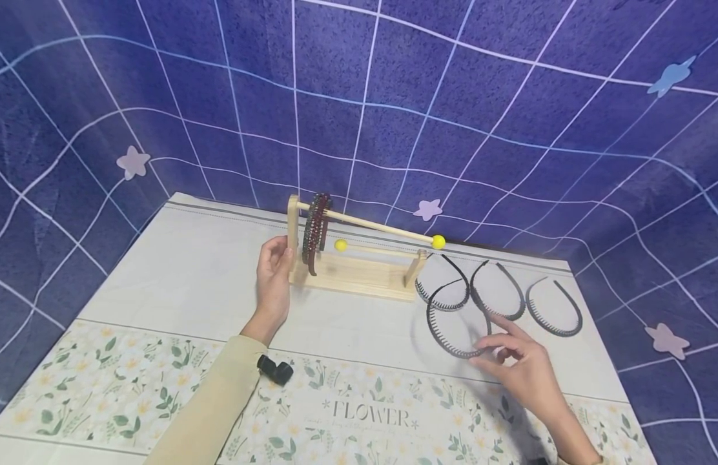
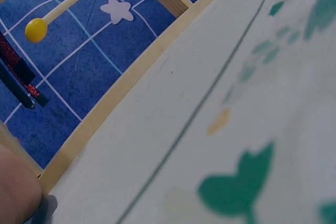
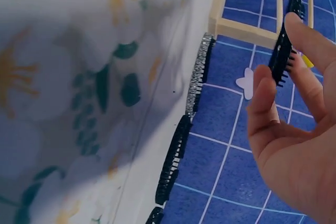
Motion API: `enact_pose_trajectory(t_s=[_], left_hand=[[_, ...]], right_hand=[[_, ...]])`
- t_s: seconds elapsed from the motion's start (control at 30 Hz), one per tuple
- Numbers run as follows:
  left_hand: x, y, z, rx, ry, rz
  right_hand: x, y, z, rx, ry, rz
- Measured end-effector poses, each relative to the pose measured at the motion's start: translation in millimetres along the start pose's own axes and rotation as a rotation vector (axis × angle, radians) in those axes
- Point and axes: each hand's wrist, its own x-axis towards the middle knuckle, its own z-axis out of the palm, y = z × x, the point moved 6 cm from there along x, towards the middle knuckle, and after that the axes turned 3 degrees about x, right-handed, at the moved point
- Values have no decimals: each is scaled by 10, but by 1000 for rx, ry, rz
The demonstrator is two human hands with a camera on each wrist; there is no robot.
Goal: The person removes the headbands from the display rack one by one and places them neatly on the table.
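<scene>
Deep-blue backdrop (image 1: 324, 71) with white and pale-blue grid lines and pale star shapes rises behind a counter (image 1: 184, 271) laid with a white cloth bearing a floral band and the lettering FLOWER. On it stands a pale wooden display stand (image 1: 353, 274) with two uprights and two rods tipped with yellow balls. Dark red and black toothed headbands (image 1: 316, 232) hang bunched on the upper rod (image 1: 382, 227), close to the left upright. Left hand (image 1: 274, 278): fingers and thumb grip that upright. Right hand (image 1: 518, 365): fingers and thumb pinch a slim black toothed headband (image 3: 282, 53), raised off the counter to the right of the stand. Three further headbands lie on the cloth: a glittery silver-and-black one (image 3: 198, 80) just beside the stand, a black one (image 3: 173, 163) next to it, and another dark one (image 1: 576, 325) farthest right
</scene>
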Motion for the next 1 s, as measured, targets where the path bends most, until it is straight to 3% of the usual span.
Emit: enact_pose_trajectory(t_s=[0.1,0.3,0.57,0.67,1.0], left_hand=[[-3,7,-3,6,5,2],[-4,9,-9,22,6,3],[-3,1,-3,20,3,0],[-4,0,-2,26,-2,1],[2,-6,-5,42,-16,-1]], right_hand=[[-49,10,34,-66,-33,-3],[-116,51,131,-94,-158,18],[-146,150,230,-115,-296,147],[-150,197,258,-137,-325,192],[-136,209,332,-264,-358,154]])
